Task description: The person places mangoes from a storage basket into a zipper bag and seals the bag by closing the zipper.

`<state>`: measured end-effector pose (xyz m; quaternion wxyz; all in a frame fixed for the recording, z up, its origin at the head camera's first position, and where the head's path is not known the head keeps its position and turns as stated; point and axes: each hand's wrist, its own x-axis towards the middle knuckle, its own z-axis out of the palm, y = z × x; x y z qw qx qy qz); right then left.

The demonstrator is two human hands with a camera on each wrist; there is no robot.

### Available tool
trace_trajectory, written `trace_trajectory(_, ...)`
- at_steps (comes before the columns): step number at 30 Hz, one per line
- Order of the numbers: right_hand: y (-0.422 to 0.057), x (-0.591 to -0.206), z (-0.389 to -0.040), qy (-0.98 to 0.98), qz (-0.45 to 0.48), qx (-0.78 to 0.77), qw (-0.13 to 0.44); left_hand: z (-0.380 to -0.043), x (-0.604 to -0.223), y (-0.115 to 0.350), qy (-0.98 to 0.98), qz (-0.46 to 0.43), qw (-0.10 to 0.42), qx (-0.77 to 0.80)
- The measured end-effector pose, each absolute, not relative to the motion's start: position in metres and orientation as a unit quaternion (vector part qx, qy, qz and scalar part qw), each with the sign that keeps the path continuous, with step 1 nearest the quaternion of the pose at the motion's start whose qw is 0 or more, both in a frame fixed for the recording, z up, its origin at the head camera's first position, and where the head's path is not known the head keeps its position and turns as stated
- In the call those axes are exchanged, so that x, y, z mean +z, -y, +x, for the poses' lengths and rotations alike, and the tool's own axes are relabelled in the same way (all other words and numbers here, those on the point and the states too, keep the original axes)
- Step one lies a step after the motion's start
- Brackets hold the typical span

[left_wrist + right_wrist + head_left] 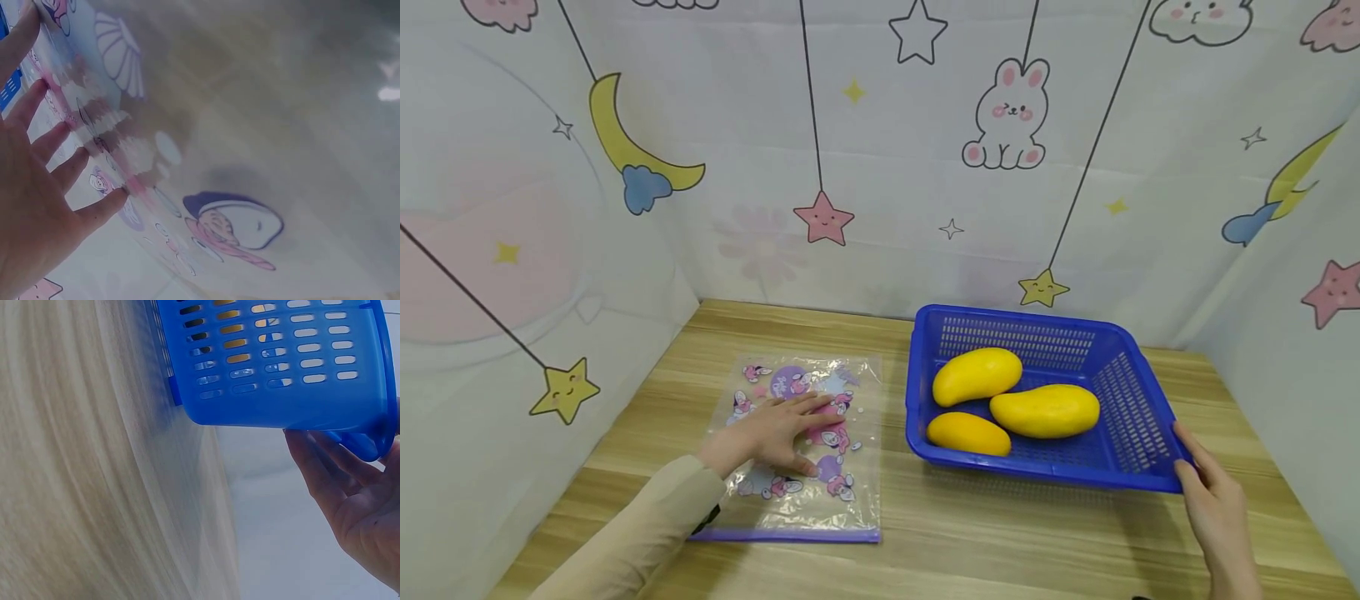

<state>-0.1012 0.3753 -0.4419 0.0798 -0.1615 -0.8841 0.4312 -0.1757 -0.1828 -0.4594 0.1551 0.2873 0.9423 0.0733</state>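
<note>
My left hand (778, 432) lies with spread fingers on a clear zip bag (857, 508) printed with pink and purple cartoon figures. In the left wrist view its fingertips touch the printed plastic. The bag lies flat, its purple zip strip towards me. With my right hand (1213, 492) I grip the near right corner of a blue plastic basket (1138, 475). Inside the basket are a mango (977, 375) at the back left, another mango (1047, 411) in the middle and a third mango (968, 434) at the front left. The right wrist view shows fingers at the basket's rim.
A wooden tabletop (955, 542) carries the bag on the left and the basket on the right. Behind it hangs a white curtain (887, 150) with cartoon stars, moons and a rabbit. Similar fabric stands along both sides.
</note>
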Motion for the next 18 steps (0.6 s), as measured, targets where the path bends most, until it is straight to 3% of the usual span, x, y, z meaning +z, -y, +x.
trace_trajectory(18, -0.3762, -0.4418, -0.1004, 0.887, -0.159, 0.427, 0.074, -0.1737, -0.462, 0.1814, -0.948, 0.276, 0.14, 0.079)
